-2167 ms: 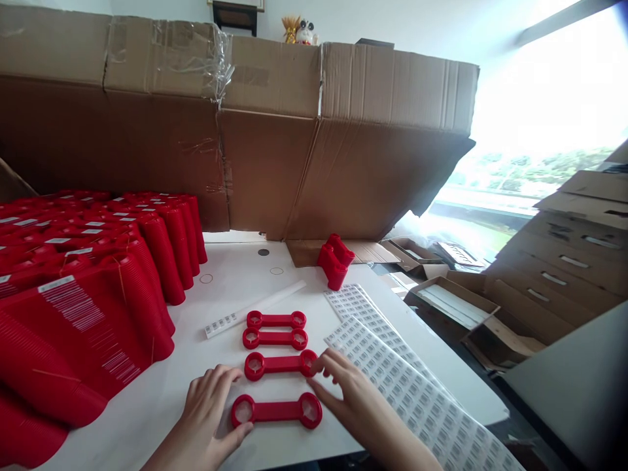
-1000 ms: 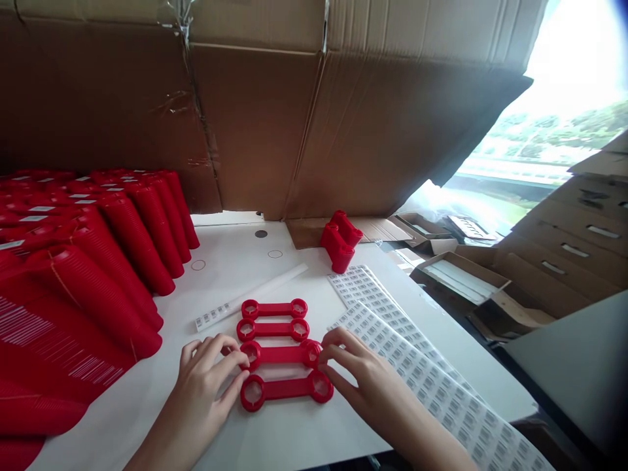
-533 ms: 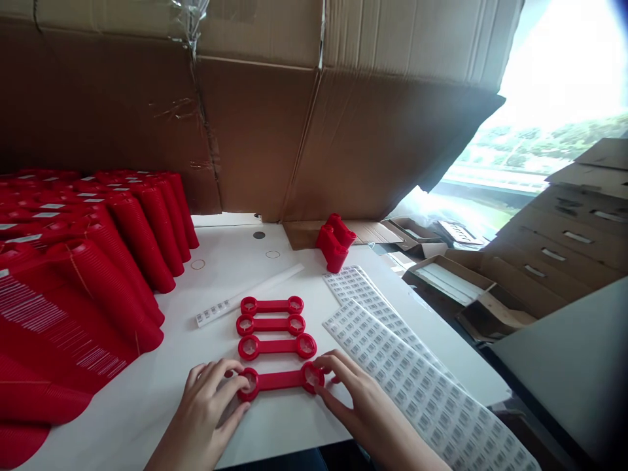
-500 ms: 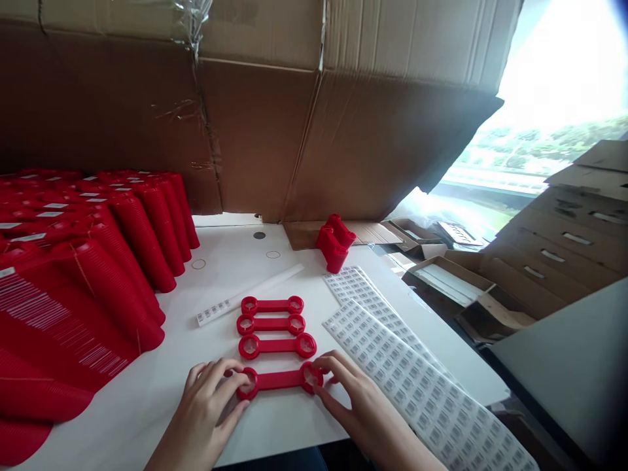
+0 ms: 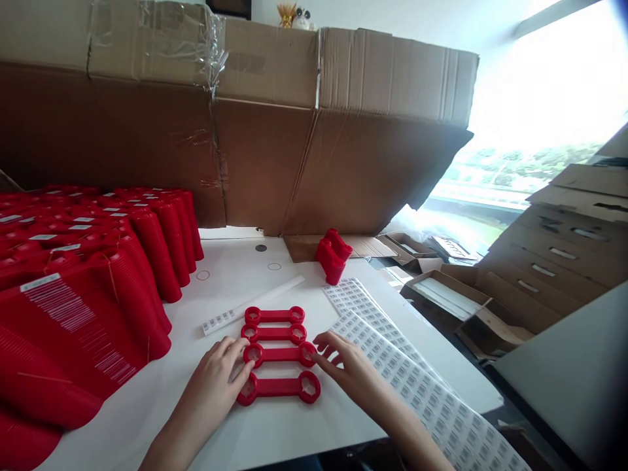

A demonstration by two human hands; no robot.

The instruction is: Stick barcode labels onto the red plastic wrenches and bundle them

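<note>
Four red plastic bars with a ring at each end lie side by side on the white table point(image 5: 275, 432), one below another. They are the far bar point(image 5: 275, 314), second bar point(image 5: 273, 333), third bar point(image 5: 279, 354) and nearest bar point(image 5: 279, 388). My left hand point(image 5: 216, 369) touches the third bar's left ring with its fingertips. My right hand point(image 5: 348, 366) has its fingertips at that bar's right ring. Neither hand seems to grip it. The nearest bar lies untouched just below them. A sheet of barcode labels point(image 5: 417, 386) lies right of my right hand.
Stacks of ribbed red pieces point(image 5: 122, 288) fill the table's left side. A label strip point(image 5: 245, 309), a second label sheet point(image 5: 358, 301) and a small red stack point(image 5: 333, 256) lie beyond. A large cardboard sheet point(image 5: 294, 163) stands behind; flattened boxes point(image 5: 544, 261) lie right, past the table edge.
Both hands have moved off the nearest bar and onto the third bar, farther from me. The view has also shifted slightly. The bars stay in nearly the same places.
</note>
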